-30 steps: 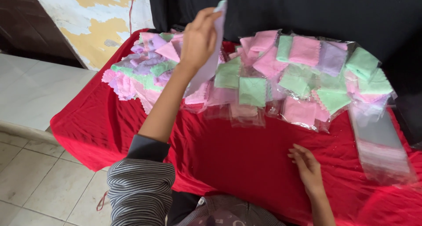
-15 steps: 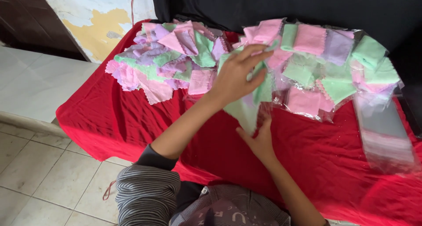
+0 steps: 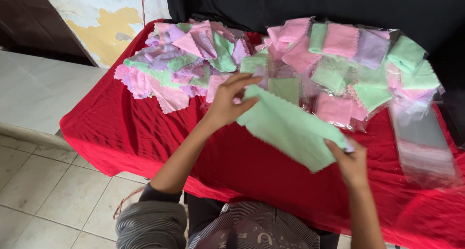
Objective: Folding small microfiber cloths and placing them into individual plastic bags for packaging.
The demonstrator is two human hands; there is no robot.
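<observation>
A light green square cloth (image 3: 289, 128) with zigzag edges is stretched out flat above the red tablecloth (image 3: 145, 137). My left hand (image 3: 227, 101) pinches its upper left corner. My right hand (image 3: 351, 162) grips its lower right corner. Behind the left hand lies a loose heap of pink, purple and green cloths (image 3: 184, 62). Behind the held cloth sit folded cloths in clear bags (image 3: 348, 60).
A stack of empty clear plastic bags (image 3: 426, 142) lies at the right of the table. A black backdrop (image 3: 300, 4) rises behind the table. Tiled floor (image 3: 43, 181) lies to the left, below a peeling wall (image 3: 97, 21).
My left hand came down from the cloth heap with a green cloth. My right hand rose from the tablecloth and took the opposite corner; the cloth is now spread between both hands.
</observation>
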